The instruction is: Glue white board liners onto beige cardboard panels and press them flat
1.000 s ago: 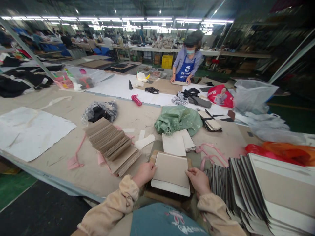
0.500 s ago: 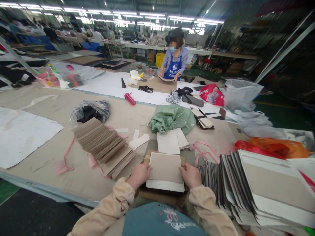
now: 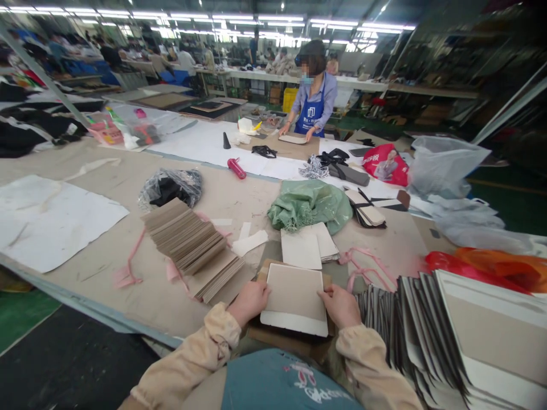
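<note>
A flat panel (image 3: 294,296), beige with a white border and a white strip along its near edge, lies in front of me over a brown board (image 3: 265,269). My left hand (image 3: 251,302) pinches its left edge between thumb and fingers. At the opposite edge, my right hand (image 3: 342,306) grips it the same way. Left of my left hand, a long row of thin brown boards (image 3: 186,236) leans over in a fanned stack. Just beyond the panel lie a few white pieces (image 3: 301,249). Close to my right hand stands a stack of larger white-edged panels (image 3: 496,324).
Pink straps (image 3: 371,267) lie beyond my right hand. A green plastic bag (image 3: 310,205), a black bundle in clear plastic (image 3: 171,188) and a magenta tool (image 3: 236,168) rest farther back. Across the table, a co-worker (image 3: 314,102) in a blue apron handles another panel.
My view has swung slightly left, so the scene sits farther right. Both hands keep their hold on the panel's edges. The co-worker's panel now lies flatter on the table.
</note>
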Demonstrator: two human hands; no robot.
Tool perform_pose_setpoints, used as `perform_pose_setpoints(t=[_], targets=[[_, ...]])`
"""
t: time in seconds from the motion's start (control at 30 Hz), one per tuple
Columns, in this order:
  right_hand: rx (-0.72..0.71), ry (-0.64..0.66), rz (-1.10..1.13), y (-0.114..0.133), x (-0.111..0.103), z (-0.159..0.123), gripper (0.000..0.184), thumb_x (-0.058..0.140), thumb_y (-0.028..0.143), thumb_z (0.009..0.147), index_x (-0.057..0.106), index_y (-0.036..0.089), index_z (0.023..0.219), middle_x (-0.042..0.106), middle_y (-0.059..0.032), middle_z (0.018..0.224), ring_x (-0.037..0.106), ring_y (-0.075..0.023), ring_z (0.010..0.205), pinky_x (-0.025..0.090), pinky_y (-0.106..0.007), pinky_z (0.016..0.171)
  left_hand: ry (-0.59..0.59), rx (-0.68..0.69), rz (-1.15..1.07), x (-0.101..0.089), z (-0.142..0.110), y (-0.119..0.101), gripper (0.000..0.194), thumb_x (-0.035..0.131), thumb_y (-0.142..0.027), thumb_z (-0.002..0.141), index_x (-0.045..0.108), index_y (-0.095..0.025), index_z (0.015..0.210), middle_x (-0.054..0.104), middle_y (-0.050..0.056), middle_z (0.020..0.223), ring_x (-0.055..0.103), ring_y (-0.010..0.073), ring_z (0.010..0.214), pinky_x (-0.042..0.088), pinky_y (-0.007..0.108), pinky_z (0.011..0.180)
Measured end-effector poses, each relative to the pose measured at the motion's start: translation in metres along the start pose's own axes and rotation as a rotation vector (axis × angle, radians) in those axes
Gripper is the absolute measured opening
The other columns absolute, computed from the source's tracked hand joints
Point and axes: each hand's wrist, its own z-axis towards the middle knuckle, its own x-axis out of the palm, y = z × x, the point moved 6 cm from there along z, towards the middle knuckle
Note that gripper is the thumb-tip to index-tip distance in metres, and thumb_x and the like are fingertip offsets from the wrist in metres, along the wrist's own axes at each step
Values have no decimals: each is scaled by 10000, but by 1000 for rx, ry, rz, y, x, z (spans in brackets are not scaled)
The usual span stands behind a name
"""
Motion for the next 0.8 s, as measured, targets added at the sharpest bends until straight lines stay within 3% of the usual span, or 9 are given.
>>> perform_pose_setpoints(t=[0.8], targets=[[28,8,-50,0,-4,4,204,550,411,777,645,231,780,695,-54,833,633,-223,816,387,-289,633,16,-38,24,3,3,-2,326,354,-308,915,623,-124,896,687,159,902,644,252,893,447,331,773]])
